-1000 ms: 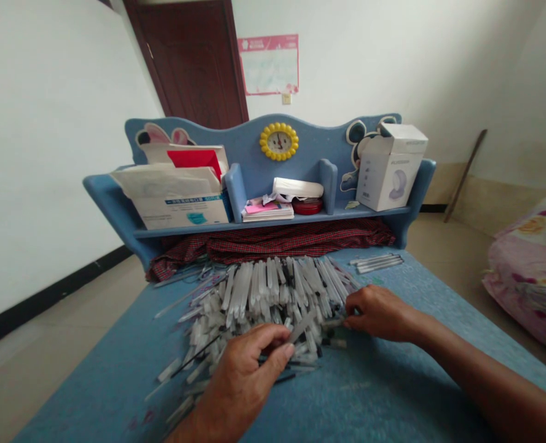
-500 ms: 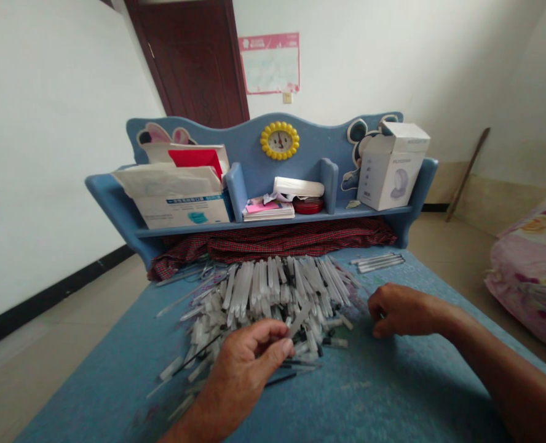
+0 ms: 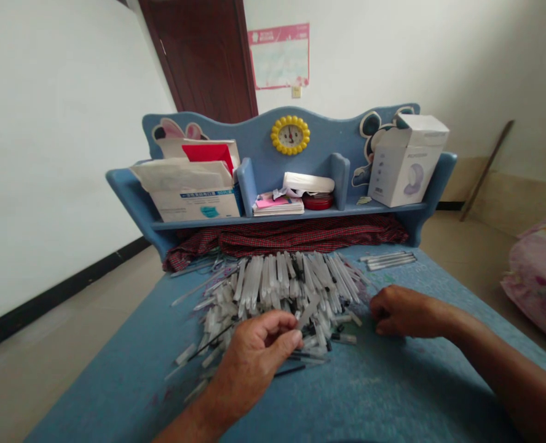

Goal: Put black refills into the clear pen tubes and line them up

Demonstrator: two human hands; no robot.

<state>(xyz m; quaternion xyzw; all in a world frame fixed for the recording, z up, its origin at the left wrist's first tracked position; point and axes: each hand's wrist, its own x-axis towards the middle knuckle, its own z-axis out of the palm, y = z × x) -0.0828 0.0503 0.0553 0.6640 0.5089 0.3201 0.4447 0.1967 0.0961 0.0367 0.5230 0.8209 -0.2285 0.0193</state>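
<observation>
My left hand point(image 3: 261, 354) pinches a frosted translucent pen barrel point(image 3: 308, 311) between thumb and fingertips, at the front of a big heap. That heap holds many clear pen barrels point(image 3: 254, 280), shorter clear pieces that look like pen caps point(image 3: 344, 338), and thin dark refills point(image 3: 290, 371). To the right of it, close above the blue tabletop, my right hand point(image 3: 404, 312) is closed with its fingers curled down. What those fingers hold, if anything, is hidden. Several slim pens point(image 3: 388, 261) lie side by side behind my right hand.
Across the back of the blue table point(image 3: 369, 394) stands a blue shelf point(image 3: 248, 187) with a yellow flower clock point(image 3: 290, 135). On it are a mask box point(image 3: 199, 206), papers, a red round case point(image 3: 318, 202) and a white carton point(image 3: 406, 163). A checked cloth point(image 3: 296, 237) is bunched underneath.
The whole view has shifted a little, so the shelf and heap sit further right and higher. My left hand keeps the pen barrel pinched. My right hand stays curled in nearly the same spot.
</observation>
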